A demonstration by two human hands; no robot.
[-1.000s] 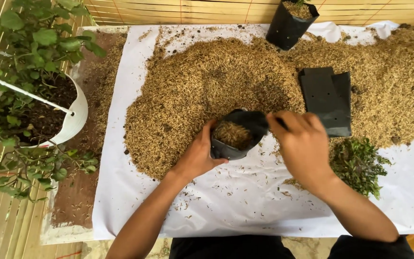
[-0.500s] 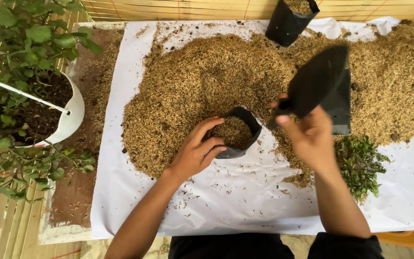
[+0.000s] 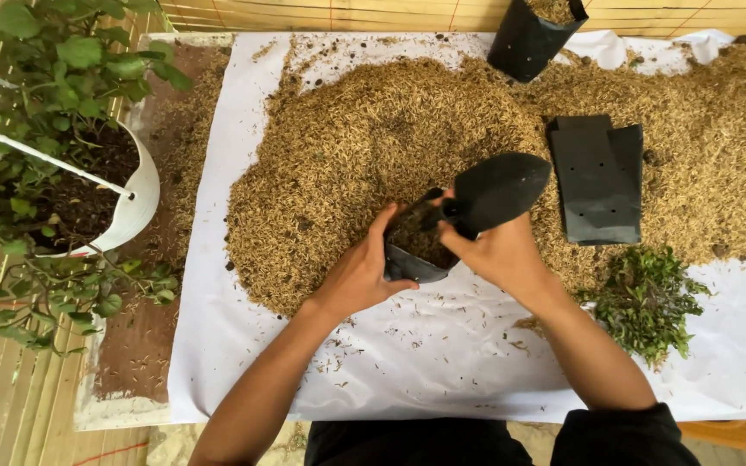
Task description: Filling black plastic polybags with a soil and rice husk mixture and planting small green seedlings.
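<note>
left hand (image 3: 363,274) grip clasps grow bag (image 3: 414,250) side | right hand (image 3: 496,250) grip clenches scoop (image 3: 498,188) over bag mouth

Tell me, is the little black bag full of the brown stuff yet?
Not quite. One black bag at the back already stands filled. The left hand steadies the small bag, which holds some husk mix but not to the brim, while the right hand holds a black scoop over it. Flat empty bags and green cuttings lie untouched beside the husk pile.
</note>
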